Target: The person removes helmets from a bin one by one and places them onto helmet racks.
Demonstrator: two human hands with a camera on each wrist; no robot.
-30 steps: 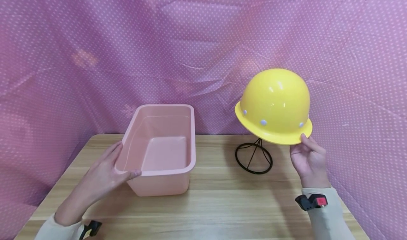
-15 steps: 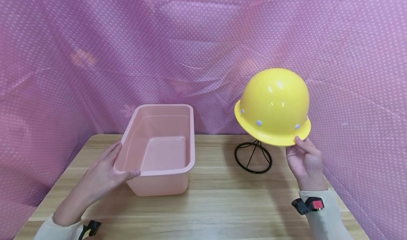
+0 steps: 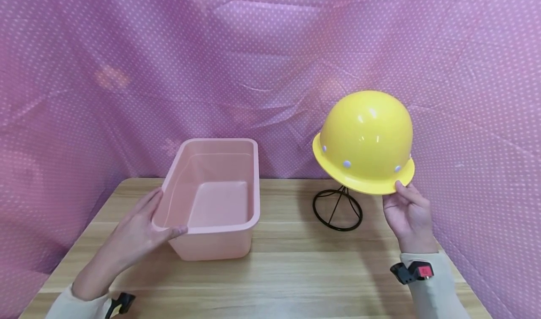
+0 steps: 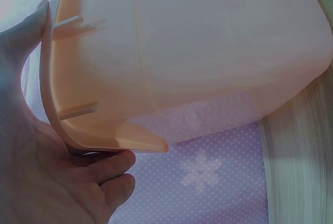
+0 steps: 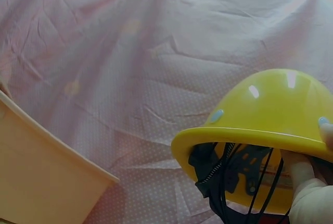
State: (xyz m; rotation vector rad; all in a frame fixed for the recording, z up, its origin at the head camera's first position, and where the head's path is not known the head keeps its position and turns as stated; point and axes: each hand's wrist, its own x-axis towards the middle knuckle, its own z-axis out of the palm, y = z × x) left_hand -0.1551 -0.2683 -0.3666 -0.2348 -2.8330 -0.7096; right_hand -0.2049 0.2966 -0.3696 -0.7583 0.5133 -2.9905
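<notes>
A yellow hard hat (image 3: pixel 365 136) with pale rivets sits tilted over a black wire stand (image 3: pixel 338 211) at the table's right. At its near right brim, my right hand (image 3: pixel 407 218) pinches the edge, thumb on top and fingers tucked underneath. Dark inner straps (image 5: pixel 242 169) and thin stand wires show inside the hat in the right wrist view. On the left stands a pink plastic bin (image 3: pixel 220 241) with nothing inside. My left hand (image 3: pixel 135 237) holds its near left corner, thumb along the front rim, fingers along the left side; ribs (image 4: pixel 78 110) show under that rim.
Both things stand on a light wood-grain table (image 3: pixel 291 281). A pink-purple dotted cloth (image 3: pixel 270 74) hangs behind the table and along both sides, close to the hat's right. Bare tabletop separates bin and stand.
My right hand has shifted slightly left and the hard hat has turned a little, its rivets moving left. The bin, the stand and my left hand have stayed put.
</notes>
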